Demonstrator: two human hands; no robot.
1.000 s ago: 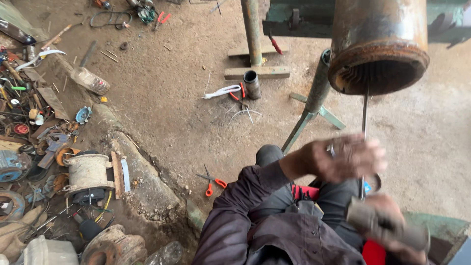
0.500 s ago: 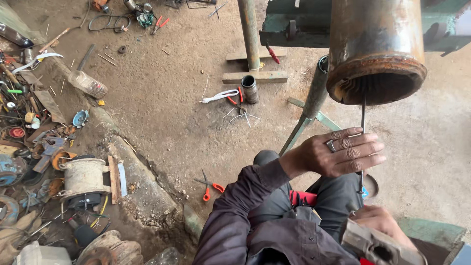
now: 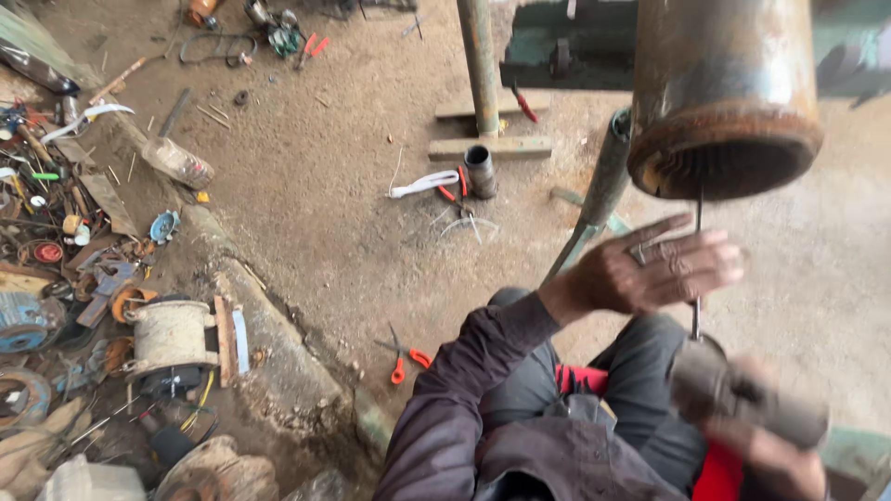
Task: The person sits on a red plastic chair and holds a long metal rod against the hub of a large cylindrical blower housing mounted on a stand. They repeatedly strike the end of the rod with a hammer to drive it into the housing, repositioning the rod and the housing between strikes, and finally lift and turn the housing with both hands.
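Note:
A big rusty pipe [image 3: 724, 102] hangs overhead at the upper right, open end down. A thin metal rod [image 3: 697, 218] drops from its mouth toward my lap. My left hand [image 3: 664, 269], rings on its fingers, is stretched out flat against the rod, fingers straight and a little apart, blurred by motion. Lower right, my right hand [image 3: 775, 445] is blurred and closed around a grey cylindrical piece [image 3: 719, 390] at the rod's lower end. I sit with dark trousers and a dark sleeve in view.
Orange-handled pliers [image 3: 405, 357] lie on the dirt floor by my knee. A short pipe piece [image 3: 480, 172], a white strap [image 3: 422, 184] and a green post [image 3: 481, 65] stand farther off. Scrap, a wire spool [image 3: 172, 336] and a bottle [image 3: 176, 162] crowd the left.
My left hand's fingers have gone from curled near the rod to stretched flat. My right hand with the grey piece has shifted up toward the rod's end.

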